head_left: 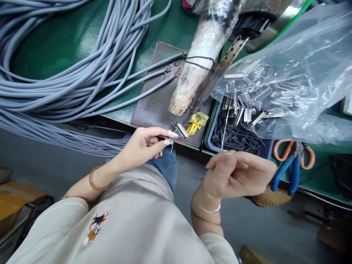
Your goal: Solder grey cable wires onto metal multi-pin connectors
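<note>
My left hand (pixel 145 145) is half curled, thumb and forefinger pinching a few coloured wires (pixel 178 137) right up by a small metal connector (pixel 181 130). That connector sits near the front edge of the dark plate (pixel 148 106), just beside a yellow clip (pixel 194 126); I cannot tell whether the clip grips it. My right hand (pixel 239 174) is closed, thumb against bent fingers, with a thin silvery strand (pixel 225 128) rising from the pinch, well apart from the connector.

To do this well, I want the grip close to the wire ends — held too far back, fine strands like these would likely splay or spring onto a neighbouring contact. The pinch should be firm without dragging, since the grey cables (pixel 110 86) look stiff enough to tug. One wire to one contact, colours checked before anything is fixed, is the sensible order.

The iron (pixel 232 53) slants down over the plate, its lower end close to my left fingertips, so I'd treat it as hot and come at it from the side. The strand is best guided by its free end — lightly, so it doesn't bend.
</note>
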The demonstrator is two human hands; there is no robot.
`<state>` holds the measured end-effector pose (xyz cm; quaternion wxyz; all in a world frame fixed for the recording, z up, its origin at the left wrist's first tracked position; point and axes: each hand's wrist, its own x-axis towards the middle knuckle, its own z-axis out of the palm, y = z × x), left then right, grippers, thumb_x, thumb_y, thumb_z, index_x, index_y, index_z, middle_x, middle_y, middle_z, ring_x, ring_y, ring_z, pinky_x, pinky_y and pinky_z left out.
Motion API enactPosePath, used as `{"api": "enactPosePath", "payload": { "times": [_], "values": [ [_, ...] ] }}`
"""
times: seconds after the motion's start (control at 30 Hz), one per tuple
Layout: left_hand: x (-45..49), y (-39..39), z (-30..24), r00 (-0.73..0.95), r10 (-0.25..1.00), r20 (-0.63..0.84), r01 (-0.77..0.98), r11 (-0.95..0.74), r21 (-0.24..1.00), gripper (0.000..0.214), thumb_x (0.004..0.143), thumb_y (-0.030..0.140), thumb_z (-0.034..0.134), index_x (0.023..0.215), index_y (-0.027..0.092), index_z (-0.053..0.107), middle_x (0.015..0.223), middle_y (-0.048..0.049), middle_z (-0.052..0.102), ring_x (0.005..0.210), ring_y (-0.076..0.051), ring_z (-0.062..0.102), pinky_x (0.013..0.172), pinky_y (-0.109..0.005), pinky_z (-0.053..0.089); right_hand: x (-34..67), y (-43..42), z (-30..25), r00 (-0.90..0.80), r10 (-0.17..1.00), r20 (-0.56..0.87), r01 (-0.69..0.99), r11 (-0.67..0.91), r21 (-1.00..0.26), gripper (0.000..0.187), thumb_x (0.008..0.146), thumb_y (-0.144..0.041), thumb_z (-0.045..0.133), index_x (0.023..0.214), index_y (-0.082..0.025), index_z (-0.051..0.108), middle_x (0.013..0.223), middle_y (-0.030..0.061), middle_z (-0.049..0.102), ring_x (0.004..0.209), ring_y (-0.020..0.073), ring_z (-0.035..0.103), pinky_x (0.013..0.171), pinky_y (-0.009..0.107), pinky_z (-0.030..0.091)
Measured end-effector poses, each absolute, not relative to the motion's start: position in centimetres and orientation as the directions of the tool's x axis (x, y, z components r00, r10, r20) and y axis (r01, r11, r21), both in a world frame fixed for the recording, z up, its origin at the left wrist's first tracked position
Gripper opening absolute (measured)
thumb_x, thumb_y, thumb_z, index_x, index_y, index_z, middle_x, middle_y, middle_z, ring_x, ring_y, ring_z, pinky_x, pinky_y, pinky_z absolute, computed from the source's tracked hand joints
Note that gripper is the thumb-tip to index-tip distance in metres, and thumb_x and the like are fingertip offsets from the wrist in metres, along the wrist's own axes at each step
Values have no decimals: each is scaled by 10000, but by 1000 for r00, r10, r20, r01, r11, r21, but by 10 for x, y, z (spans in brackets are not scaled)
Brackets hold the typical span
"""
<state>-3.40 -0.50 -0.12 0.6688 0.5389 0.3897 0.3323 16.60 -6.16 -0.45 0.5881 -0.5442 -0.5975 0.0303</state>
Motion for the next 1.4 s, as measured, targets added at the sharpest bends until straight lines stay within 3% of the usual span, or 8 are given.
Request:
{"api": "enactPosePath", "payload": {
  "times": [0.17,0.3,0.5,0.6,0.83,1.13,1.27,1.4],
  "values": [
    [-36,-10,-2,457,873,-167,-67,222,973,221,884,250,747,1065,134,793,590,22,644,439,-68,533,427,-174,434,153,-69,2,-159,881,446,807,376,-455,170,954,-355,711,908,-191,707,506,-102,497,417,59,460,493,223,373],
    [-37,-15,-3,433,896,-100,-40,130,991,188,897,188,686,1056,120,761,834,-39,751,458,-31,494,440,-165,415,144,-64,-1,-177,881,439,821,378,-428,150,990,-225,631,847,-189,661,525,-99,525,434,49,439,510,214,354],
    [-35,-22,-13,385,862,330,29,-369,929,199,912,49,600,1025,127,744,949,-86,778,700,-92,669,617,-178,514,158,-63,6,-279,842,462,769,484,-418,129,999,-190,607,881,-208,656,644,-62,668,489,60,510,537,212,390],
    [-32,-24,-19,392,762,516,33,-572,819,191,935,44,610,1023,136,753,937,-99,778,850,-126,733,725,-189,563,170,-67,9,-214,836,505,797,449,-404,165,998,-211,613,842,-219,666,646,-51,676,490,70,536,525,228,391],
    [-30,-26,-20,383,697,606,178,-700,692,135,983,115,607,1004,171,728,900,-62,771,764,-99,722,705,-164,568,240,-59,4,244,760,602,918,20,-397,263,949,-370,693,754,-203,750,472,-45,506,397,78,425,441,261,294],
    [-29,-25,-12,488,488,723,231,-871,433,200,1005,100,524,1007,189,703,873,-30,789,683,-84,723,601,-158,493,285,-19,-5,119,940,319,945,-9,-326,207,777,-376,874,724,-206,768,716,45,746,533,113,541,566,307,386],
    [-23,-21,-6,518,645,562,109,-701,705,174,1025,176,539,1010,185,712,841,-36,781,719,-102,724,664,-173,537,286,-12,0,145,976,164,934,-80,-349,245,720,-361,907,678,-199,727,707,31,740,491,87,503,555,303,369],
    [-18,-16,-12,448,879,165,-45,-162,986,133,982,249,613,955,155,704,777,-25,720,650,-102,670,639,-194,560,286,-16,0,202,957,210,929,-119,-351,214,654,-218,924,681,-202,712,607,-19,673,437,72,462,541,299,361]
  ]
}}
